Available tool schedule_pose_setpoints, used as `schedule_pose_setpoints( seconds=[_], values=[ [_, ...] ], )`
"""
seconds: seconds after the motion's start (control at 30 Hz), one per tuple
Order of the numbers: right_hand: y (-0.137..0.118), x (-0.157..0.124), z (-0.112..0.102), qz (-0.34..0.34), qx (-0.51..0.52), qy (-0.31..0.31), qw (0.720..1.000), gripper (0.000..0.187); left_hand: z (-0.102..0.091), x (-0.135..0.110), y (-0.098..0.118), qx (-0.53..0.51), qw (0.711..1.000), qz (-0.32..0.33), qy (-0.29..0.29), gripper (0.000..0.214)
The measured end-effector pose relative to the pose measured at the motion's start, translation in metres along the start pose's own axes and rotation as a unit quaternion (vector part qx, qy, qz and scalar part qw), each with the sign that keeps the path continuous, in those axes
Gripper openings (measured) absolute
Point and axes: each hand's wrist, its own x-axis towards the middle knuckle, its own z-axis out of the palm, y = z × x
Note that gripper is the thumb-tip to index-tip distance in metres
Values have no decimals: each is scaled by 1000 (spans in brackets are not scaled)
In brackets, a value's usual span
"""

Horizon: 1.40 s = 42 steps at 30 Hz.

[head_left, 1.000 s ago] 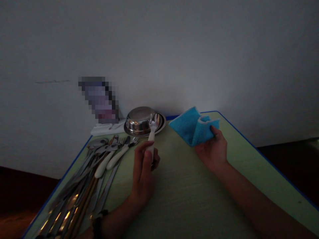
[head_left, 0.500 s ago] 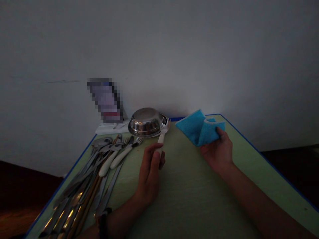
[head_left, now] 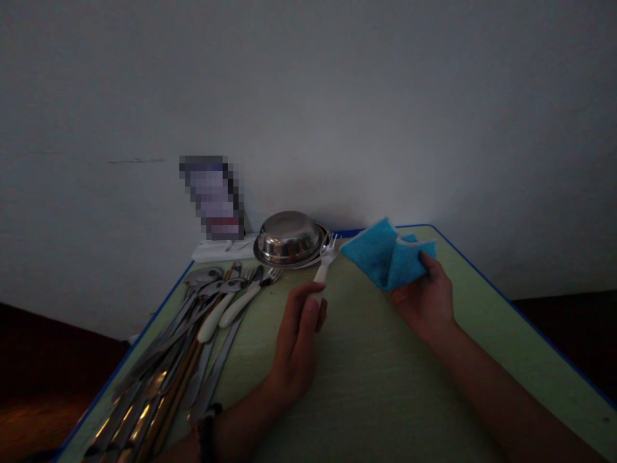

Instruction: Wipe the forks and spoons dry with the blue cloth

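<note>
My left hand (head_left: 299,334) is closed around the white handle of a small fork (head_left: 324,263), whose metal tines point away from me toward the far edge. My right hand (head_left: 427,302) grips a folded blue cloth (head_left: 385,252), held just above the green table (head_left: 376,386). The fork's tines sit a short way left of the cloth, not touching it. A dark band circles my left wrist.
A pile of several spoons, forks and knives (head_left: 193,341) lies along the table's left side. An upturned steel bowl (head_left: 289,236) on a plate stands at the far edge by the wall. A white flat object (head_left: 219,249) lies left of it.
My left hand has carried the fork to the right, from in front of the steel bowl to beside the blue cloth. The right hand still holds the cloth.
</note>
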Motion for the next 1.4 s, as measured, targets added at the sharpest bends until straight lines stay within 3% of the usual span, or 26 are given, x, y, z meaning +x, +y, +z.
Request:
schedule_pose_setpoints(
  seconds=[1.13,1.23,1.4],
  values=[
    [4,-8,9,58,-43,10,997,21,0,-4,1,8,999,-14,-32,20],
    [9,-10,8,76,-78,-35,993,21,-1,-4,-1,33,997,-3,-76,20],
    [17,-17,-1,40,-279,-95,955,10,-2,-4,1,131,982,-5,-136,23]
  ],
)
